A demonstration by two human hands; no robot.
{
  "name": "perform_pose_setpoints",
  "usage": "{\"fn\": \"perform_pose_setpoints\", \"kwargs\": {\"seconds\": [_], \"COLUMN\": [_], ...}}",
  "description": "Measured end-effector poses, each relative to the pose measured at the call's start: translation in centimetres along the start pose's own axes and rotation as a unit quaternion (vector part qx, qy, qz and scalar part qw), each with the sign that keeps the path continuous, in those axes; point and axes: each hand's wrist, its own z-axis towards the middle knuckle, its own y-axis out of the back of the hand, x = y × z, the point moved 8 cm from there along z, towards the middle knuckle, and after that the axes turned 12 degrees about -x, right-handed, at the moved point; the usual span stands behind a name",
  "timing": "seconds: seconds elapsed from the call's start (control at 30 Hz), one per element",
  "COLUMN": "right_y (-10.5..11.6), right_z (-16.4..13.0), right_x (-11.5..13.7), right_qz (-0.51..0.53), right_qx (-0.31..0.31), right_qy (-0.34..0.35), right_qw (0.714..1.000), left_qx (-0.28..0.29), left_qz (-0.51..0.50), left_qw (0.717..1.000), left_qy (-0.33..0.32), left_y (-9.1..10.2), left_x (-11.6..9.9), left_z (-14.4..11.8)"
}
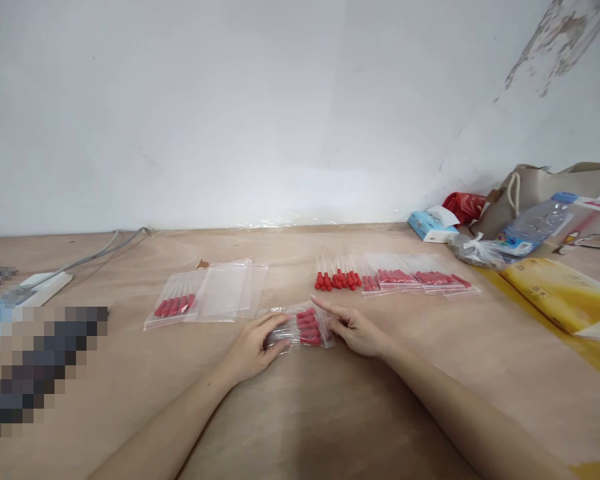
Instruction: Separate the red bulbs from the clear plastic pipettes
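A small clear plastic bag (303, 327) with several red-tipped droppers inside lies flat on the wooden table (300, 413). My left hand (254, 348) presses on the bag's left end with fingers curled over it. My right hand (353, 328) holds the bag's right end, index finger stretched toward the far left. Just beyond, a loose bunch of red-tipped droppers (336, 277) lies beside a row of filled bags (423, 279). To the left sit empty clear bags (230, 290) and one filled bag (173, 305).
A white wall runs along the table's far edge. At the right stand a beige tote bag (545, 190), a water bottle (535, 227), a tissue pack (430, 225) and a yellow packet (563, 293). A white power strip (40, 288) with a grey cable lies at the left.
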Motion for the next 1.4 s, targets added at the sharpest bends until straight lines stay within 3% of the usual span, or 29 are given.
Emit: {"fn": "perform_pose_setpoints", "kwargs": {"seconds": [0.1,0.33,0.63,0.97,1.13,1.4], "right_y": [-0.2,0.6,-0.2,0.4,0.2,0.7], "right_z": [0.0,0.2,0.5,0.3,0.3,0.4], "right_x": [-0.5,-1.9,-2.1,-0.9,-0.3,-1.3], "right_qz": [0.007,0.082,0.097,-0.009,-0.008,0.055], "right_qx": [-0.014,-0.117,-0.100,-0.072,-0.061,-0.068], "right_qy": [-0.022,-0.049,-0.101,-0.022,-0.007,-0.019], "right_qw": [1.000,0.988,0.985,0.997,0.998,0.996], "left_qx": [0.001,-0.021,-0.011,-0.008,-0.008,0.008], "left_qz": [-0.007,-0.028,-0.033,-0.020,-0.023,-0.033], "left_qw": [1.000,0.999,0.999,1.000,1.000,0.999], "left_qy": [0.000,0.007,0.005,0.003,0.007,0.018], "left_y": [-0.1,0.2,0.1,0.0,-0.1,-0.2], "left_x": [0.1,0.4,0.3,0.7,0.7,0.6], "left_z": [0.0,-0.1,0.0,-0.1,-0.1,0.0]}}
